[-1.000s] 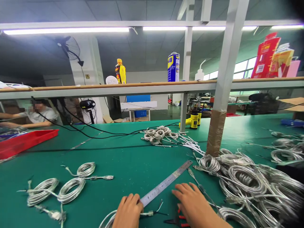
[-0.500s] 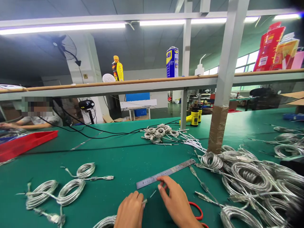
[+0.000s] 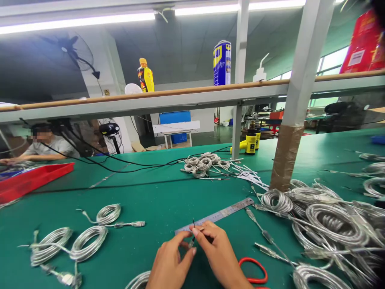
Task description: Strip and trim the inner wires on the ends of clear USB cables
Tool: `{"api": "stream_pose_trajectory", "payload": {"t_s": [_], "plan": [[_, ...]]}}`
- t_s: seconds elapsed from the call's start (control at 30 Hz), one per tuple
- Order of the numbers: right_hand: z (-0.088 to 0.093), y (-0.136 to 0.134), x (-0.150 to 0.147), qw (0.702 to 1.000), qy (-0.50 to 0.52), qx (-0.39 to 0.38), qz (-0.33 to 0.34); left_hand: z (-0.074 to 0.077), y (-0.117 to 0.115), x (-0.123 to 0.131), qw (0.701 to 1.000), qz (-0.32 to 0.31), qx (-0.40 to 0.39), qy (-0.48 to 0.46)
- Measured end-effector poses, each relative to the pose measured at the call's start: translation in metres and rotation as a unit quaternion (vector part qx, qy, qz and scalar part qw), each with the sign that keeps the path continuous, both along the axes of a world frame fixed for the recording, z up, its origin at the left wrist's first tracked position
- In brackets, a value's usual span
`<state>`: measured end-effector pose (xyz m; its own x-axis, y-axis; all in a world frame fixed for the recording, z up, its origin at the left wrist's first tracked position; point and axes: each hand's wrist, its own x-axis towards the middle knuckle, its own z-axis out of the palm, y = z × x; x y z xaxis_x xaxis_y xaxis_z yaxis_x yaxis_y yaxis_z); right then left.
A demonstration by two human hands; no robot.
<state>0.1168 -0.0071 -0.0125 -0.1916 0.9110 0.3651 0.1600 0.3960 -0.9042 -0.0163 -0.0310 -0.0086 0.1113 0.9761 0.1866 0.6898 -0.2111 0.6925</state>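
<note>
My left hand (image 3: pixel 173 259) is closed around the stripped end of a clear-jacketed cable (image 3: pixel 191 243), whose tip shows between thumb and fingers. Close against it, my right hand (image 3: pixel 215 251) pinches a thin dark wire (image 3: pixel 194 222) that pokes up above the fingertips. Just beyond both hands a steel ruler (image 3: pixel 228 211) lies slantwise on the green table. Red-handled scissors (image 3: pixel 266 275) rest beside my right wrist, their blades out of sight. Part of a coiled cable (image 3: pixel 140 281) shows to the left of my left forearm.
Coiled silver USB cables (image 3: pixel 337 226) are heaped at the right, and a few coils (image 3: pixel 88 243) lie at the left. Further back are a small cable pile (image 3: pixel 204 163), a yellow heat gun (image 3: pixel 250 144), a taped post (image 3: pixel 285 160) and a red tray (image 3: pixel 45 178). A person (image 3: pixel 51 146) sits far left.
My hands have come together over the ruler's near end. My right fingers have taken hold of the dark wire, and my left hand has turned, showing its thumb. The view has tilted slightly.
</note>
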Motion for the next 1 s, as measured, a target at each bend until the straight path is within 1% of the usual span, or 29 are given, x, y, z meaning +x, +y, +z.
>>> {"api": "stream_pose_trajectory", "payload": {"t_s": [0.07,0.13,0.17,0.23,0.3,0.37,0.43,0.5,0.57,0.63,0.73,0.8,0.83,0.87,0.93,1.0], "plan": [[0.000,-0.001,0.000,0.999,-0.029,0.014,-0.011,-0.001,0.000,0.002,0.993,0.001,0.085,0.080],[-0.001,-0.003,-0.001,0.999,-0.042,0.023,-0.019,-0.004,0.001,0.003,0.981,-0.014,0.144,0.127],[-0.001,-0.004,-0.001,0.999,-0.045,0.026,-0.018,-0.005,0.001,0.003,0.979,-0.022,0.152,0.135],[-0.002,-0.003,-0.003,0.999,-0.035,0.028,-0.007,-0.004,0.002,0.002,0.984,-0.031,0.130,0.121],[-0.003,-0.001,-0.005,1.000,0.014,0.009,0.013,0.001,0.002,0.003,0.992,-0.042,0.087,0.076],[-0.005,0.003,-0.006,0.994,0.085,-0.050,0.040,0.006,0.002,0.004,0.997,-0.059,0.051,-0.006],[-0.008,0.007,-0.007,0.978,0.156,-0.128,0.059,0.010,0.004,0.005,0.993,-0.058,0.024,-0.103],[-0.012,0.008,-0.009,0.958,0.211,-0.180,0.070,0.011,0.006,0.004,0.981,-0.029,0.006,-0.191],[-0.015,0.007,-0.010,0.951,0.232,-0.185,0.085,0.008,0.008,0.002,0.969,-0.007,-0.018,-0.245],[-0.017,0.006,-0.010,0.962,0.206,-0.152,0.098,0.005,0.010,0.001,0.963,-0.020,-0.041,-0.266],[-0.014,0.005,-0.006,0.984,0.141,-0.077,0.081,0.002,0.010,0.001,0.964,-0.039,-0.073,-0.253],[-0.009,0.006,-0.003,0.990,0.116,-0.048,0.063,0.003,0.008,0.003,0.967,-0.036,-0.087,-0.236],[-0.007,0.006,-0.001,0.991,0.111,-0.042,0.058,0.003,0.007,0.004,0.972,-0.036,-0.079,-0.218],[-0.005,0.007,0.001,0.991,0.112,-0.042,0.058,0.003,0.005,0.004,0.979,-0.042,-0.059,-0.189],[-0.002,0.009,0.004,0.989,0.118,-0.061,0.072,0.003,0.002,0.005,0.993,-0.060,0.015,-0.102],[-0.001,0.011,0.006,0.985,0.119,-0.092,0.084,0.001,0.000,0.005,0.992,-0.085,0.090,-0.014]]}}
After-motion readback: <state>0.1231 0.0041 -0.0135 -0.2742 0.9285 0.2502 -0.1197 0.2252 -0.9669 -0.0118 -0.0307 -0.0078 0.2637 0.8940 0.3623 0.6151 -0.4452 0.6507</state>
